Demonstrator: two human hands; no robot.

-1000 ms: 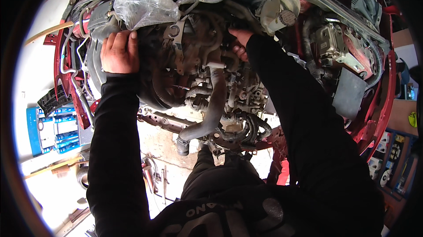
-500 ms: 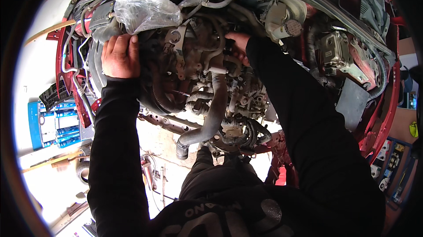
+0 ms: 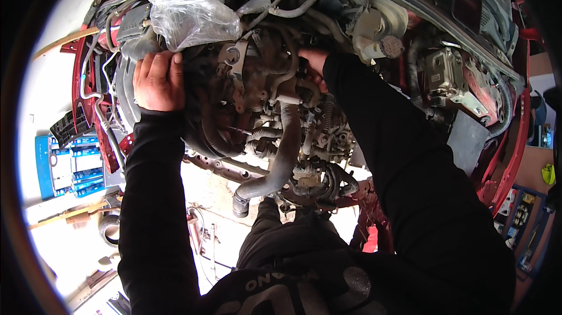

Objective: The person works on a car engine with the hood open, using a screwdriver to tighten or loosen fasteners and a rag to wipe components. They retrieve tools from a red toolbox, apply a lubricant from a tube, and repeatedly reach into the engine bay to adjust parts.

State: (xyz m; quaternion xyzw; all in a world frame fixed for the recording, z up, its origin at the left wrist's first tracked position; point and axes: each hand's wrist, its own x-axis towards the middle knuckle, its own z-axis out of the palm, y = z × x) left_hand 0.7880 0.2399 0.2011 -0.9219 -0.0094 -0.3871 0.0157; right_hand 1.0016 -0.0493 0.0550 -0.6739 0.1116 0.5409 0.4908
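Observation:
My left hand [image 3: 159, 84] rests on the rounded grey plastic engine cover [image 3: 124, 78]. Its fingers are together and bent over the cover, with the thumb alongside and the fingertips hidden. Just beyond it lies a crumpled clear plastic bag [image 3: 193, 16]. My right hand [image 3: 315, 64] reaches deep among the engine parts, its fingers curled close to a dark hose; what they hold is hidden in shadow. Between the hands stands a metal bracket [image 3: 233, 57] with a round hole. A thick dark coolant hose [image 3: 285, 151] runs down towards me, its lower end loose.
A pale plastic reservoir [image 3: 374, 37] with a cap sits beyond my right forearm. Farther right are a metal-cased module [image 3: 443, 75] and the red body edge [image 3: 508, 166]. Blue boxes [image 3: 88, 174] stand at the left, near a tyre [image 3: 109, 230].
The view has shifted slightly. My left hand stays on the cover, and my right hand has sunk a little farther into the shadow among the hoses.

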